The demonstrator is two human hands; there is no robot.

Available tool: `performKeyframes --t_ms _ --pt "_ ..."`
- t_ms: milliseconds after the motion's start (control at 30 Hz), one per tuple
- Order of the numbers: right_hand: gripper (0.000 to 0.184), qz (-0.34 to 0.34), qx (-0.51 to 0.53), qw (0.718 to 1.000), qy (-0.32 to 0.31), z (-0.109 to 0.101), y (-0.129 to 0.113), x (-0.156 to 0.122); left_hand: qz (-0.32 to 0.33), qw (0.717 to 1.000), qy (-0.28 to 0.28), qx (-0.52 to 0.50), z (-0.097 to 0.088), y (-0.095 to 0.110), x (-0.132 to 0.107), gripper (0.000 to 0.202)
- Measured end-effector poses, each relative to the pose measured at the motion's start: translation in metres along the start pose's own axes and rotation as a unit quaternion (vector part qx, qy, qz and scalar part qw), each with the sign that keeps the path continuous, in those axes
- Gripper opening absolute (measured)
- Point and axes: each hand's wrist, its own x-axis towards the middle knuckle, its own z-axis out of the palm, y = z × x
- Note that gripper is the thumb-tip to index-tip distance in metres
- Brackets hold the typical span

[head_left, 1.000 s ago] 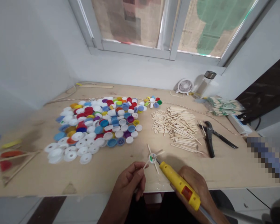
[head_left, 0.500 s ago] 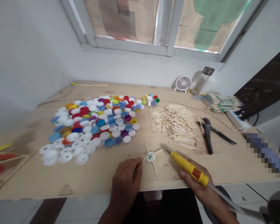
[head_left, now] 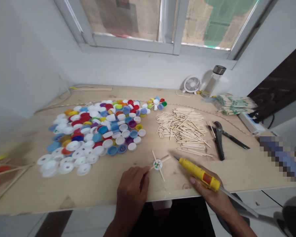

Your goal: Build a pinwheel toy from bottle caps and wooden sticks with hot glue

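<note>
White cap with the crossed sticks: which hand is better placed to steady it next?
Probably the left hand: its fingertips are at the end of one stick on the white cap. The right hand is occupied with the yellow glue gun, held apart from the cap.

the left hand (head_left: 132, 186) is palm down with its back facing up, the fingers (head_left: 142, 171) bent and drawn in close to the thumb in a pinch. its forearm (head_left: 119, 225) slants up from below. the right hand (head_left: 214, 199) is curled in a closed grip, its thumb (head_left: 196, 185) stretched forward, the other fingers partly hidden. the right forearm (head_left: 239, 225) angles in from the lower right, well apart from the left.
</note>
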Motion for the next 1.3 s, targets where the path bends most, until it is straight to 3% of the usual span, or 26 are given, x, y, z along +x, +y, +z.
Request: performKeyframes --t_ms 267,700,833,967,1167,1300 --pt "0.017 -0.009 0.002 1.000 -0.012 0.0016 -0.0022 -0.0017 0.008 1.000 -0.013 0.004 0.0015 -0.0015 -0.0024 0.014" --pt "0.017 -0.017 -0.012 1.000 0.003 0.0018 -0.0032 -0.0007 0.001 1.000 -0.026 0.006 0.0010 -0.0035 -0.0035 0.013" --pt "0.025 -0.010 -0.004 1.000 0.010 0.0006 -0.0054 -0.0003 -0.003 0.999 -0.032 0.012 0.0028 -0.0057 -0.0062 0.012" --pt "0.022 0.000 0.000 1.000 -0.014 0.0005 -0.0075 -0.0004 -0.002 0.999 -0.041 0.014 0.0039 -0.0067 -0.0068 0.013" --pt "0.028 -0.004 -0.003 1.000 0.010 0.0021 -0.0009 -0.0016 0.007 1.000 -0.006 0.011 0.0059 -0.0057 -0.0057 0.015" --pt "0.027 -0.005 -0.006 1.000 0.008 0.0002 -0.0013 -0.0012 0.012 0.999 -0.026 0.020 0.0038 -0.0047 -0.0053 0.013"
